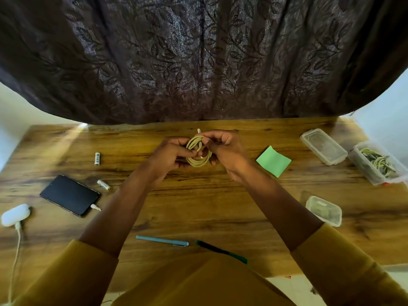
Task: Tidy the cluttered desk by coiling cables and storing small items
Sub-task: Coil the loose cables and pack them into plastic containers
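At the desk's (198, 206) near edge lay a blue pen (162, 240) and a green pen (221, 251), end to end. Toward the left edge sat a black phone (69, 195) with a plug in it, a white case (15, 214) on its own lead, and two batteries (97, 158). At the right edge were a small lidded box (323, 210), a loose lid (323, 146) and an open tub (378, 163) already holding cables. A green note (273, 161) lay right of centre.

Above the desk's middle, my left hand (170, 156) gripped the coiled cable (198, 154) while my right hand (223, 149) pinched its loose end across the loops; the plug tip poked up behind. I judged the coil nearly finished: the next move called for tucking the end snugly, then carrying it to the tub.

The desk was glossy wood. A dark leaf-patterned curtain (198, 58) hung behind its far edge, with pale wall on either side.
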{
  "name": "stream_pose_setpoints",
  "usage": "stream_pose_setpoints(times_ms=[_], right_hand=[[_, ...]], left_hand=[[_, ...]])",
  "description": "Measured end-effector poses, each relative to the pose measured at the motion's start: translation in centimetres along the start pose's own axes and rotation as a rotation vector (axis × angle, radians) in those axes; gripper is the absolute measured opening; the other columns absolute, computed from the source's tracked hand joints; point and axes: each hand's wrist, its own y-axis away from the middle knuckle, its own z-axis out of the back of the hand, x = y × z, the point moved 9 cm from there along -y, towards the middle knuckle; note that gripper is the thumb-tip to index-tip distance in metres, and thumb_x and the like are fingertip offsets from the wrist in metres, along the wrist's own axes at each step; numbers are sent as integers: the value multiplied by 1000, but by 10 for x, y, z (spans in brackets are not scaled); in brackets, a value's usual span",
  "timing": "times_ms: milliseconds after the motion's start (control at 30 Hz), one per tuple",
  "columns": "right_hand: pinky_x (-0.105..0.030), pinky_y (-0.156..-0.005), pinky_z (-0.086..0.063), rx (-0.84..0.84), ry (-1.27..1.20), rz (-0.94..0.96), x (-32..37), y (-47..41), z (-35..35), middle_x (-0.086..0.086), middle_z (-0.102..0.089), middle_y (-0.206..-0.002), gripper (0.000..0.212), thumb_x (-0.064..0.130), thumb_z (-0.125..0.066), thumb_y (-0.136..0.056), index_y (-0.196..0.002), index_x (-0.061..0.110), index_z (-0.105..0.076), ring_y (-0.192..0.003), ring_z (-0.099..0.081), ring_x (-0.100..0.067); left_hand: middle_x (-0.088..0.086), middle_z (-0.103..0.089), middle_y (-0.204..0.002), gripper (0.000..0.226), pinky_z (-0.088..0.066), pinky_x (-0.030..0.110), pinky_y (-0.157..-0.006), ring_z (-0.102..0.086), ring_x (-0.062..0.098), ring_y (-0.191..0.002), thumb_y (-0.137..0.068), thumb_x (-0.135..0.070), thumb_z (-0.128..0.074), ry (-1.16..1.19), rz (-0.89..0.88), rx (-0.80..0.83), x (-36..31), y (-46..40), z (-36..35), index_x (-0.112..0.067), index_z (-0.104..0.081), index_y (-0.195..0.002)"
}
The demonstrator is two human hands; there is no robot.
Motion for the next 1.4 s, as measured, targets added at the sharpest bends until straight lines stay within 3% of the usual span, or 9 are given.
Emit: stream_pose_setpoints(times_ms=[233,367,467,567,800,900,1100,1233,1400], right_hand=[[-23,-40,-39,84,-215,-107,-1,0,-6,-20,-72,-96,21,0,-59,-101,-118,-7,-69,-60,-61,-16],[-22,-39,-40,62,-223,-124,0,-2,-3,-25,-71,-99,21,0,-58,-102,-118,-9,-68,-62,-59,-21],[-22,-40,-42,20,-188,-126,-3,-5,3,-18,-75,-91,19,2,-61,-101,-115,-4,-72,-60,-66,-15],[-20,-40,-43,-2,-211,-126,-7,-6,6,-19,-73,-97,22,1,-62,-100,-120,-7,-69,-61,-68,-14],[-20,-48,-49,51,-257,-91,-4,2,3,-15,-72,-96,21,1,-63,-99,-117,-6,-70,-72,-73,-16],[-19,-45,-45,66,-246,-83,-2,4,0,-15,-72,-97,21,-1,-63,-99,-117,-7,-70,-73,-73,-16],[-19,-43,-41,-5,-178,-35,-5,6,3,-9,-76,-89,20,0,-65,-98,-116,-4,-72,-72,-73,-12],[-21,-45,-45,-44,-177,-12,-4,8,3,-14,-76,-93,23,3,-67,-97,-119,-4,-71,-73,-73,-14],[-24,-51,-52,-31,-275,-66,-11,13,1,-19,-77,-105,23,4,-69,-95,-118,0,-74,-86,-69,-33]], left_hand=[[20,-70,-104,45,-52,40,-83,-65,29,-96,-69,-15,-64,127,-23,28,-3,0,6,-2,-73,-112],[8,-75,-99,44,-57,30,-72,-71,20,-92,-77,-18,-75,48,-66,52,-7,3,-1,-2,-70,-118],[3,-79,-90,15,-62,27,-66,-77,21,-86,-90,-31,-81,-142,-117,-194,-10,4,11,-21,-77,-100],[2,-77,-85,8,-64,30,-62,-78,18,-77,-90,-33,-80,-210,-213,-410,-15,8,27,-26,-77,-92],[-16,-71,-93,19,-52,10,-67,-69,-5,-81,-95,-25,-75,-544,-609,-595,-50,29,23,-14,-77,-111],[-12,-72,-87,13,-53,18,-61,-69,2,-75,-99,-25,-70,-550,-694,-617,-56,36,17,-15,-77,-105],[-5,-69,-67,21,-47,42,-51,-63,17,-57,-102,-34,-64,-457,-562,-697,-41,30,23,-22,-74,-88],[2,-74,-75,24,-54,49,-60,-70,24,-67,-102,-34,-64,-247,-401,-622,-20,11,28,-17,-76,-90],[6,-74,-84,14,-57,41,-70,-70,19,-75,-100,-26,-68,92,-212,-465,-2,-3,19,-15,-74,-94]])
